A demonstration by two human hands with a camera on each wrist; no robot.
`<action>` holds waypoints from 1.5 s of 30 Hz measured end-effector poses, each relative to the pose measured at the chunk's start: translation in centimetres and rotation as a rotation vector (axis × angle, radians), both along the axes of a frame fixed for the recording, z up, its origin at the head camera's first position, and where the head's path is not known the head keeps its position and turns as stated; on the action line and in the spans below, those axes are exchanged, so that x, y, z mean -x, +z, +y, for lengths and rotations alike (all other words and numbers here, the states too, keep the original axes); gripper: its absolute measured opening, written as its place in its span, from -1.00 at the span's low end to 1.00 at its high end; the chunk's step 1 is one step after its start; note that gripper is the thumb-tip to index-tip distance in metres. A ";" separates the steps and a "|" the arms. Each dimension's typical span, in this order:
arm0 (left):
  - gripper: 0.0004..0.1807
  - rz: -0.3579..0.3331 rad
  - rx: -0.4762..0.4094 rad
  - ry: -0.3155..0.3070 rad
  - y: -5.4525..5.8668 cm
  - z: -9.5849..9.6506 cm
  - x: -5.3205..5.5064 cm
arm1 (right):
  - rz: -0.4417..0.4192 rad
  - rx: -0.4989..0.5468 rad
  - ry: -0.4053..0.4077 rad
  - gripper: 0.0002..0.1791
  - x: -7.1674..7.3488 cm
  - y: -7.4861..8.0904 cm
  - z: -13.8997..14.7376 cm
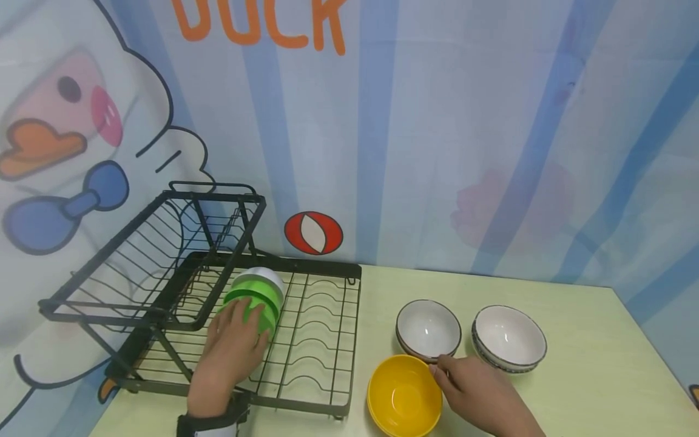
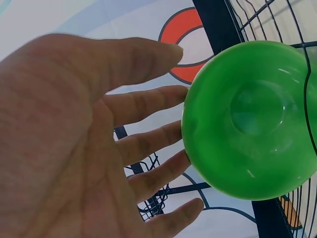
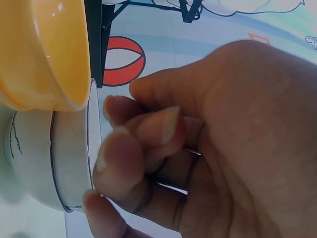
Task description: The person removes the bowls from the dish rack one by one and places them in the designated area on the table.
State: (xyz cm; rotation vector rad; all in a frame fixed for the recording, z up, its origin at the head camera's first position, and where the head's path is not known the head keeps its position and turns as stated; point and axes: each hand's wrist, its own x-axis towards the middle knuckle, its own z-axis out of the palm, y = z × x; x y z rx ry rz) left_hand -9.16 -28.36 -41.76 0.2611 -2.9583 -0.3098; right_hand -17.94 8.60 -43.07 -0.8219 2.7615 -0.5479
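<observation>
My left hand reaches over the black dish rack, its fingertips at the rim of a green bowl. In the left wrist view its fingers are spread and nearly straight. The green bowl stands on edge among the rack wires, with a white bowl behind it. By the right edge of a yellow bowl is my right hand, holding nothing. Its fingers are loosely bent in the right wrist view, beside the yellow bowl and a white bowl with a dark rim.
The dish rack has a raised tier at left and curved wire slots at right. A white bowl with a patterned outside sits on the pale table at right. A printed curtain hangs behind.
</observation>
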 end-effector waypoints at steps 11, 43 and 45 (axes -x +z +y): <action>-0.47 -0.022 -0.034 0.033 -0.5 -0.5 -0.2 | -0.004 0.013 0.017 -0.84 -0.1 0.0 0.3; -0.30 -0.079 0.005 0.042 -0.1 -1.2 -0.4 | -0.016 -0.022 -0.040 -0.89 -0.1 0.3 0.0; -0.27 -0.089 0.000 0.039 -0.2 -1.2 -0.3 | -0.017 -0.019 -0.038 -0.89 -0.1 0.3 0.0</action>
